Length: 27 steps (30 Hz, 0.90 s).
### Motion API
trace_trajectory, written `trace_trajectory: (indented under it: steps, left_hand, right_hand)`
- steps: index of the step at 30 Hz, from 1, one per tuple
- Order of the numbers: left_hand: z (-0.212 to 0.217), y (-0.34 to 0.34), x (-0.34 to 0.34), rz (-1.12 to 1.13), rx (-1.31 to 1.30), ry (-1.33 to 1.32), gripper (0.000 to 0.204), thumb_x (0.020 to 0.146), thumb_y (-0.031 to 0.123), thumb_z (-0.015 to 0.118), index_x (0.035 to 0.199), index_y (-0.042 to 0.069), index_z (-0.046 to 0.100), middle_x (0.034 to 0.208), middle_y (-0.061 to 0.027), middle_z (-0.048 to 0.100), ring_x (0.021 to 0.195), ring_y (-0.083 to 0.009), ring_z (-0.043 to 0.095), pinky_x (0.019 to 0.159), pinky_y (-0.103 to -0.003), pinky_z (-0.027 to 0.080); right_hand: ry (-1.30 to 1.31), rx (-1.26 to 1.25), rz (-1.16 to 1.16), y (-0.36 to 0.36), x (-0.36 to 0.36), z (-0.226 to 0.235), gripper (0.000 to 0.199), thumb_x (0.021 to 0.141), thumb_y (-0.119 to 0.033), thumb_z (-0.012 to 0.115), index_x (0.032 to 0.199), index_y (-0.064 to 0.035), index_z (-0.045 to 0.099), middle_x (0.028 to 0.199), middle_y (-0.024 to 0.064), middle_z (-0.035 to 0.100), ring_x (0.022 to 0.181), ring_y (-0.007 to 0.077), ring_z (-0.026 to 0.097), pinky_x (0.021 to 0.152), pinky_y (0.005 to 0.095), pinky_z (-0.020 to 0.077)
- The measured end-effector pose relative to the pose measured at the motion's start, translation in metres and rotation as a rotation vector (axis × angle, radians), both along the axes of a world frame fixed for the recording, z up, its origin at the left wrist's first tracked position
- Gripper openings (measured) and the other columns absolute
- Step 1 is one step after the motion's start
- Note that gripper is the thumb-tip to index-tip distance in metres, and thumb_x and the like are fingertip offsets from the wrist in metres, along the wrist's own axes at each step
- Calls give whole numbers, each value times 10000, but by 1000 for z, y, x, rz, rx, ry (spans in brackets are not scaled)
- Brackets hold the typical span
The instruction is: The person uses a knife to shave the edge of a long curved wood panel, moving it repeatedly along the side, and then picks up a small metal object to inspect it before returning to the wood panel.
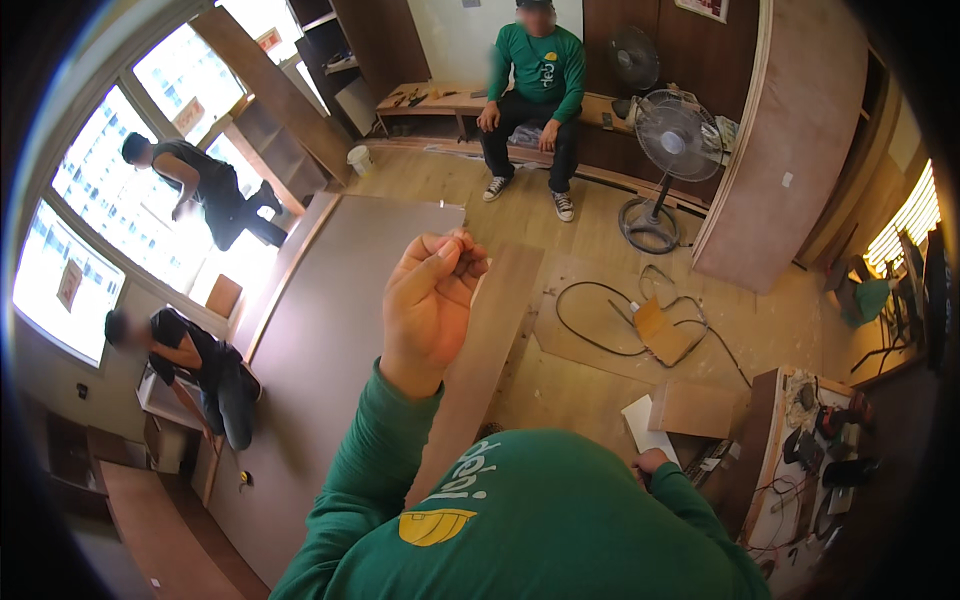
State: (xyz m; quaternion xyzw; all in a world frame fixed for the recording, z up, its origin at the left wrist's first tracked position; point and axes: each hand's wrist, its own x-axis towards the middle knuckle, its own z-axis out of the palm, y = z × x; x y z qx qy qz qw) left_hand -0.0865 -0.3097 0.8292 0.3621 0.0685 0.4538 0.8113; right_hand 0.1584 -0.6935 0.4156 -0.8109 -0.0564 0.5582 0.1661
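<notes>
My left hand [432, 315] is raised in front of my chest, palm side showing, with the fingertips pinched together. Anything between those fingertips is too small to make out. Beneath it lie a large grey-brown panel [330, 300] and a narrower wooden board [505, 300] along its right side. My right hand [653, 461] hangs low at my right side, its fingers mostly hidden. It is close to a white flat piece [648, 425] and a brown cardboard box [692, 408]; whether it touches them I cannot tell.
A person in green [540, 80] sits on a low bench at the back. Two people [195, 365] [215, 185] are by the windows. A standing fan [660, 170] and a black cable [600, 350] occupy the right floor. Tools cover a bench [765, 450] at right.
</notes>
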Motion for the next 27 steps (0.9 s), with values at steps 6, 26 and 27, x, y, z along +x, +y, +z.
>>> trace_trajectory:
  steps: [6, 26, 27]
  left_hand:
    - [-16, 5, 5, 4, -13, 11, 46, 961, 31, 542, 931, 54, 568, 1032, -118, 619, 954, -235, 609, 888, -357, 506]
    - [-17, -3, 6, -72, -29, 57, 133, 1029, 145, 504, 1000, 39, 579, 1013, -116, 647, 955, -252, 655, 849, -364, 536]
    - [-17, -4, 5, -74, -28, 59, 137, 1030, 146, 501, 1004, 37, 579, 1013, -116, 647, 955, -252, 655, 851, -364, 536]
  right_hand:
    - [-47, 21, 175, -12, 3, -9, 201, 849, -92, 694, 772, 84, 636, 673, 190, 663, 535, 280, 654, 497, 402, 532]
    - [-102, -45, 440, -18, 12, -19, 341, 797, -343, 644, 882, -30, 746, 952, 186, 717, 849, 318, 690, 768, 407, 533]
    - [-105, -58, 461, -18, 13, -21, 386, 781, -384, 640, 918, -46, 766, 1014, 190, 726, 915, 331, 698, 827, 411, 537]
